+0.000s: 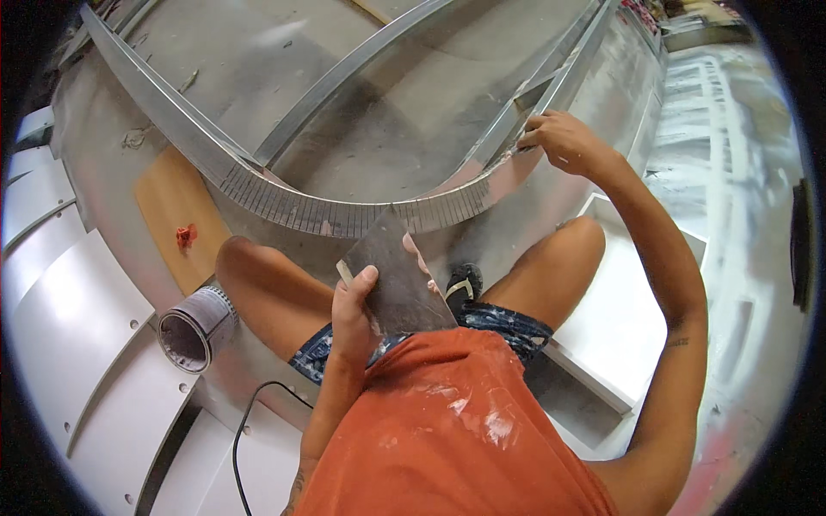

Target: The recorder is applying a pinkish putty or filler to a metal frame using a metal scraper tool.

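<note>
Left grip (351, 311): clamped on a dark, flat plate (397, 279), the thumb lying over its left edge; a pale strip (344, 273) juts out just beside the thumb.
Plate: held in front of the orange shirt (465, 413), to the right of the left grip, one corner pointing forward; this corner overlaps the frame in view, and contact cannot be told.
Pink paste (417, 255): clinging in lumps along the plate's right edge, across the plate from the left grip.
Right grip (564, 144): arm outstretched, fingers bent and gathered at the side of the curved metal frame (301, 213); whether they are together on anything small cannot be told.
Frame: ahead of the left grip and at the right grip's fingertips; its closely slotted bend faces the person, and its long rails run forward over the grey floor (370, 155).
Tin (196, 329): open, tilted, its inside stained; left of the left grip.
Wooden board (182, 215): farther forward on the left grip's left, bearing a small red object (184, 236).
White panels (86, 292): curved, well to the left of the left grip.
Black cord (237, 456): looping behind and left of the left grip.
White shallow box (637, 327): nearer the person than the right grip, beside the right knee.
</note>
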### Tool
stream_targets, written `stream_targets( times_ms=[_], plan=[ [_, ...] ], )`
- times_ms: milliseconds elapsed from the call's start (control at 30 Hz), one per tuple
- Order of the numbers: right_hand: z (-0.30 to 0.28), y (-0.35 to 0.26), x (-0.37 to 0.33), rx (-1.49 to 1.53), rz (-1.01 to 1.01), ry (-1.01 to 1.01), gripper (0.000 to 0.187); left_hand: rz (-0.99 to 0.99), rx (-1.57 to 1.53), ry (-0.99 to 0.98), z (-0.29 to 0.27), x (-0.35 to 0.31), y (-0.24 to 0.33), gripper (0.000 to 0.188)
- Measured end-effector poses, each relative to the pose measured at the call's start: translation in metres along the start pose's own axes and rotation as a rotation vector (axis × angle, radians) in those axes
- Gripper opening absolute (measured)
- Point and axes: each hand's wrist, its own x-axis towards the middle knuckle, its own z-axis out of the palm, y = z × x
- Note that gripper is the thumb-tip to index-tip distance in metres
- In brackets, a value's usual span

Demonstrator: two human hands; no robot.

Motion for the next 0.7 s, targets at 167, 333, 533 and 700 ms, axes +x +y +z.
stream_targets(
  times_ms=[167, 333, 533, 700],
  plan=[
    [-0.006, -0.014, -0.001, 0.074, -0.014, -0.024, 0.047, -0.005, 0.009, 0.004, -0.002, -0.001, 0.000, 0.047],
    [-0.009, -0.025, -0.004, 0.057, 0.028, -0.004, 0.045, 0.018, 0.034, 0.063, -0.005, 0.002, -0.004, 0.049],
    [-0.005, -0.027, -0.009, 0.095, 0.012, 0.078, 0.042, 0.003, -0.014, -0.018, 0.002, 0.000, 0.003, 0.048],
    [-0.001, -0.035, -0.008, 0.121, -0.070, 0.106, 0.042, 0.030, -0.085, -0.037, 0.001, 0.001, 0.003, 0.042]
  ],
)
